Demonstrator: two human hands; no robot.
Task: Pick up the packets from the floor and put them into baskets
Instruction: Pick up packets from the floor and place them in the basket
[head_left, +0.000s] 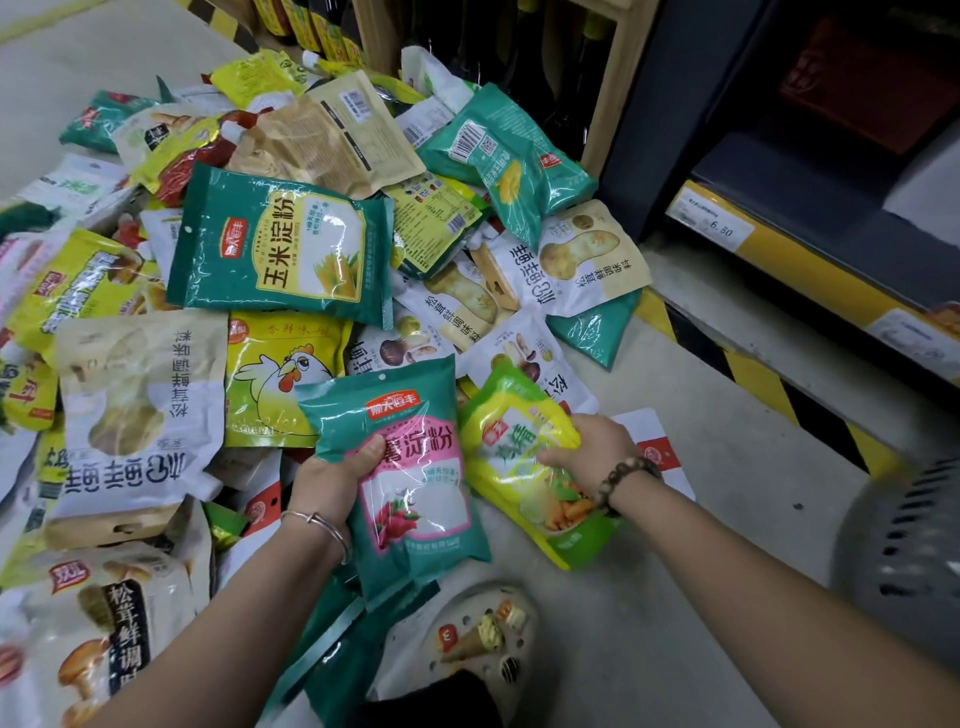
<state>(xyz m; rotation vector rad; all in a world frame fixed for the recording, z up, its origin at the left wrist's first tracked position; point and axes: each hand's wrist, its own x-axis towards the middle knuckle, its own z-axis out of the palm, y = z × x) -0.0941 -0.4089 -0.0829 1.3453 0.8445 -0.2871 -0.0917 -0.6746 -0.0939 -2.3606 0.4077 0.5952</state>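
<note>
The left hand (332, 483) grips a teal packet (415, 525), thumb on its front. The right hand (592, 452) clamps a yellow packet (514, 447) beside the heap on the floor (675, 597). The grey basket (904, 545) is blurred and cut off at the right.

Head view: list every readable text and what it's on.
"玉米淀粉": large green packet.
"淀粉", start covered: green-and-pink packet in left hand.
"松茸鲜调": white mushroom packet, bottom left.
"6.50": shelf price tag.
Blurred, unreadable: yellow-green packet in right hand.
Brand logos, barcodes, fine print: too small.
</note>
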